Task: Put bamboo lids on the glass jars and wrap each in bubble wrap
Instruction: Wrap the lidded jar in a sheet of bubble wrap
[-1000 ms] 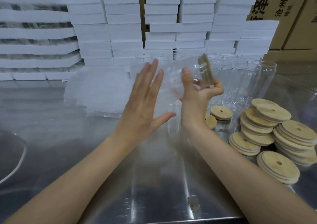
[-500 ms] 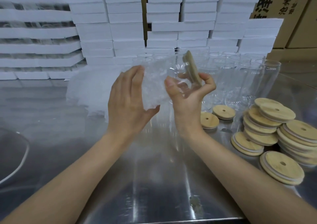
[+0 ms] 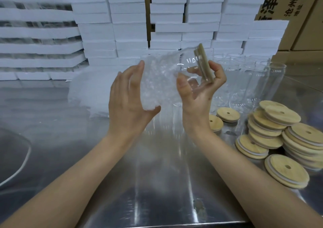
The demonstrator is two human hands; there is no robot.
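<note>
The jar (image 3: 185, 70) is held in the air above the table (image 3: 157, 184), tilted, with its lid (image 3: 203, 63) already fitted and pointing to the right. It is gripped at the lid end by the right hand (image 3: 197, 95): the thumb is laid on the glass and the fingers are curled behind the rim of the lid. The wrap (image 3: 155, 81) is now closed round the bottom part of the jar. One second ago the left hand (image 3: 127, 102) was laid flat, with straight fingers, against the sheet. Now its fingers are curled over the wrap and the thumb is tucked under it, so the sheet is pressed to the glass. From this it is judged that the rolling is begun, while the lid end is not yet covered. Loose lids (image 3: 279, 131) and empty jars (image 3: 253, 81) are seen at the right, so much work is judged to be left.
</note>
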